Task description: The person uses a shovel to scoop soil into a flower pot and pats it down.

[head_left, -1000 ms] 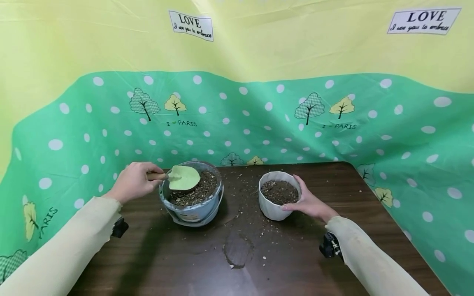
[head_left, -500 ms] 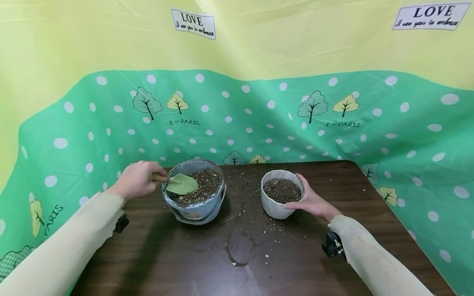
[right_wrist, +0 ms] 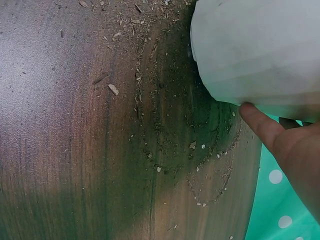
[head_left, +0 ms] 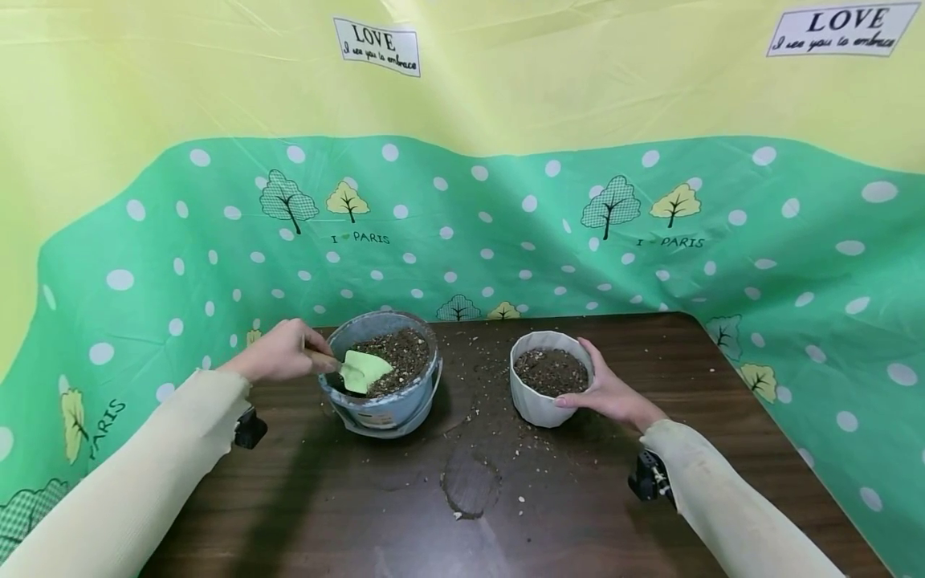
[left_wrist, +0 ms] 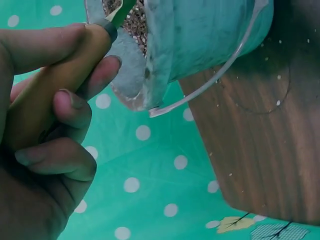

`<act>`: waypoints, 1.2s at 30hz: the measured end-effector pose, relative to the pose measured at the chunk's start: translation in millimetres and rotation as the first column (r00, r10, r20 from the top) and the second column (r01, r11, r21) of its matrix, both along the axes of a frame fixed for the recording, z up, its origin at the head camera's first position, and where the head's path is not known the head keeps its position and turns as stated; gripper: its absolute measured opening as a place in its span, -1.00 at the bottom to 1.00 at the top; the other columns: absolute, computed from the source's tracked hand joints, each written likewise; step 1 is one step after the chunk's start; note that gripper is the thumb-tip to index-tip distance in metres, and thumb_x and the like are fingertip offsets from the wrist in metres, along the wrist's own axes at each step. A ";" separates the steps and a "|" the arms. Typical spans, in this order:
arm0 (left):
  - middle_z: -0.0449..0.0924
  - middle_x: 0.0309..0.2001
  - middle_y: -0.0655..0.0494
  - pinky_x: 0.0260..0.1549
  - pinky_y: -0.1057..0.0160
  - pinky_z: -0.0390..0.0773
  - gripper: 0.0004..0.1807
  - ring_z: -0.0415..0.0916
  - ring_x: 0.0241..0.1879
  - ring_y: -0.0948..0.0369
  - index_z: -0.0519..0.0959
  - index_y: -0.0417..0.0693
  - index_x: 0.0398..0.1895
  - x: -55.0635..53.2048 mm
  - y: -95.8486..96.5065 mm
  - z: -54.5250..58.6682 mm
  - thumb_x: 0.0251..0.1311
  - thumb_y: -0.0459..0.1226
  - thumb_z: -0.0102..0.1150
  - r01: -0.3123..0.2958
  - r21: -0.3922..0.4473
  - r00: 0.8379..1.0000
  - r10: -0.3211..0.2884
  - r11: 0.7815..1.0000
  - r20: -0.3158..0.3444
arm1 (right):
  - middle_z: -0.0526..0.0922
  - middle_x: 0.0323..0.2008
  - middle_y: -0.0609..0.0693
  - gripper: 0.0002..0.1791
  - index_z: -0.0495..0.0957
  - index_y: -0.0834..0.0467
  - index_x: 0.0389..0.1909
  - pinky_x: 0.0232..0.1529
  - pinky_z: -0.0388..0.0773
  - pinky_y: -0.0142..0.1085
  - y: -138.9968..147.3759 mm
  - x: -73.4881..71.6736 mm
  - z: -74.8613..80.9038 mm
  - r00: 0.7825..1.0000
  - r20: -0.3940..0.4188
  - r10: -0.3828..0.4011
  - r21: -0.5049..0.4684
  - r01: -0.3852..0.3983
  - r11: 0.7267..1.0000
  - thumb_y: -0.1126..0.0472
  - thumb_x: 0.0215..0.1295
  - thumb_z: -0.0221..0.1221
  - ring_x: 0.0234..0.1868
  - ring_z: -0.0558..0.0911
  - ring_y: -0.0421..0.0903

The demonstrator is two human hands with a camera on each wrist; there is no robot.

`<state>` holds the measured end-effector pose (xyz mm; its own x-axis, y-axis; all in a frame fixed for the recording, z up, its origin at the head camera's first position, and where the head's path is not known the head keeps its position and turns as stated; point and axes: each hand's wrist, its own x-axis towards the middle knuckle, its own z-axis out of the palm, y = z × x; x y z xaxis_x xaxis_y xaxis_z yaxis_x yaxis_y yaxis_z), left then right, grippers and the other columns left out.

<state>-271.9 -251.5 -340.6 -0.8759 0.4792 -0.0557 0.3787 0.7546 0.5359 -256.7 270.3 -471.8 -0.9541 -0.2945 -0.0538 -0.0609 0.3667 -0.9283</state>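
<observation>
My left hand (head_left: pixel 278 353) grips the wooden handle (left_wrist: pixel 60 90) of a small trowel, its fingers wrapped around it in the left wrist view. The trowel's pale green blade (head_left: pixel 364 371) dips into dark, gritty soil (head_left: pixel 406 353) inside a blue-grey bucket (head_left: pixel 386 413) on the left of the table. On the right, a white faceted flowerpot (head_left: pixel 531 404) holds brown soil (head_left: pixel 551 372) below its rim. My right hand (head_left: pixel 610 393) holds this pot from its right side, thumb on the near wall and fingers around the far side. The right wrist view shows a finger (right_wrist: pixel 262 125) against the white wall.
The dark wooden table (head_left: pixel 347 514) carries scattered soil crumbs and pale chips, with a ring of dirt (head_left: pixel 470 486) near the front. A thin handle (left_wrist: pixel 220 72) hangs along the bucket's side. Green and yellow printed cloth (head_left: pixel 499 217) hangs behind and around the table.
The trowel blade came down from above the bucket's soil, then slid right and tipped into it as my left hand shifted rightward. My right hand keeps its hold on the flowerpot.
</observation>
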 end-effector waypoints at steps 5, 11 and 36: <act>0.69 -0.46 0.16 -0.52 0.17 0.48 -0.92 0.52 -0.50 0.15 0.75 -0.07 -0.40 2.7 0.9 -9.3 0.16 -0.26 0.40 -0.068 0.042 0.997 0.067 0.997 0.025 | -0.20 0.46 0.38 0.38 -0.46 0.10 0.56 0.31 0.07 0.22 0.9 1.5 0.0 1.000 0.009 -0.004 -0.008 0.004 1.000 0.22 0.05 0.49 0.42 0.00 0.37; 0.67 -0.47 0.16 -0.56 0.18 0.43 -0.88 0.46 -0.53 0.15 0.75 -0.06 -0.39 5.9 4.5 -15.7 0.18 -0.21 0.39 -0.100 0.082 0.995 0.098 0.992 0.031 | -0.22 0.47 0.41 0.38 -0.46 0.11 0.56 0.34 -0.03 0.27 6.7 2.3 -1.2 1.000 -0.008 -0.017 0.016 0.018 1.000 0.21 0.05 0.49 0.43 -0.04 0.40; 0.74 -0.26 0.00 -0.21 0.12 0.56 -0.65 0.64 -0.17 0.07 0.73 -0.17 -0.13 10.5 8.4 -21.2 0.20 -0.08 0.39 -0.274 0.326 0.961 0.251 0.905 0.112 | -0.25 0.47 0.40 0.37 -0.48 0.10 0.56 0.34 0.01 0.25 -0.1 0.3 -1.0 1.000 0.017 -0.008 0.004 0.008 1.000 0.20 0.08 0.48 0.44 -0.05 0.39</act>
<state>-261.4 -243.1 -361.8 -0.9725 0.2326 0.0062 0.1470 0.5934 0.7914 -256.4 270.2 -472.7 -0.9553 -0.2869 -0.0717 -0.0418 0.3710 -0.9277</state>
